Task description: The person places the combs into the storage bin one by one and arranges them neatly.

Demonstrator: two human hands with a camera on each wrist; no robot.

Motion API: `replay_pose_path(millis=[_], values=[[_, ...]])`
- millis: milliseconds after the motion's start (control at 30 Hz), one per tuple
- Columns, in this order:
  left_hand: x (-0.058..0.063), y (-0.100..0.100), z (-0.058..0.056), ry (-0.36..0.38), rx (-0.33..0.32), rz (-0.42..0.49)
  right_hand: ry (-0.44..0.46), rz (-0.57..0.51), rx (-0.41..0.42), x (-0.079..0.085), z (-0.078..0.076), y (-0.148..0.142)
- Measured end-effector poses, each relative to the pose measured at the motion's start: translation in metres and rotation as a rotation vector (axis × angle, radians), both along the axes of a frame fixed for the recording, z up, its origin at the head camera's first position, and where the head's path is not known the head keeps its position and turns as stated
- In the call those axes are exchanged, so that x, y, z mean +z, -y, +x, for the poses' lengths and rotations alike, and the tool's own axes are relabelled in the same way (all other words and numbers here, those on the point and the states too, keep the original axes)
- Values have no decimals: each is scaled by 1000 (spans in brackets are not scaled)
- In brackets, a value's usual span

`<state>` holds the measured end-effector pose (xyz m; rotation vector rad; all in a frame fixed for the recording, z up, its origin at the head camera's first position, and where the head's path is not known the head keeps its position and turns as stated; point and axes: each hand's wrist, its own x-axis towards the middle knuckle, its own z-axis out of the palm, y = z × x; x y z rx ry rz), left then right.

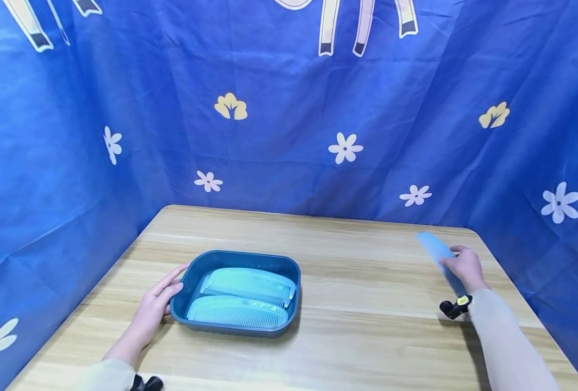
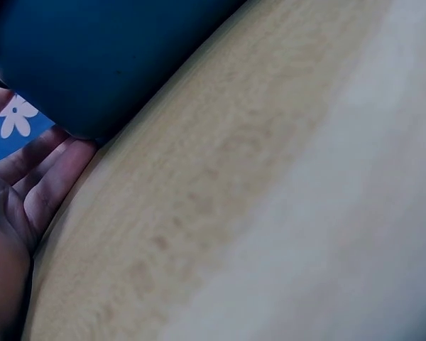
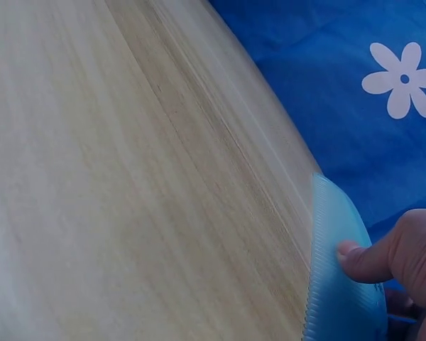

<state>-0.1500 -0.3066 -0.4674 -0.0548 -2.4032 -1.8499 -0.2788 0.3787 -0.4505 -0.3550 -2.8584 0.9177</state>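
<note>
My right hand (image 1: 465, 267) pinches a translucent blue comb (image 1: 434, 247) over the right side of the table. In the right wrist view the thumb presses on the face of the comb (image 3: 339, 284), whose teeth point left. My left hand (image 1: 153, 304) touches the left side of a dark blue oval-cornered basin (image 1: 296, 304), fingers spread along its rim and wall. In the left wrist view those extended fingers (image 2: 53, 170) meet the outer wall of the basin (image 2: 113, 64). Inside lie two light blue combs, a rear comb (image 1: 250, 279) and a front comb (image 1: 235, 310), teeth toward me.
The wood-grain table (image 1: 362, 336) has rounded far corners. A blue curtain (image 1: 279, 141) with white flowers and animal legs hangs behind it and along both sides. A black wrist camera (image 1: 455, 307) sits at the right sleeve.
</note>
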Motion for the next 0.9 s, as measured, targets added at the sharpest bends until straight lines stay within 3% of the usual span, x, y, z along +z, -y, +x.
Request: replay_pose_path(millis=[233,667,900], values=[[2,-1,0,3,-4,5,-11,9,-24,4,2,0],[-4,-1,1,-6,17,-17,-48,-120,-86,10,0,9],[-6,-3,3,-14,22,-37,-113,-163,-97,9,-1,17]])
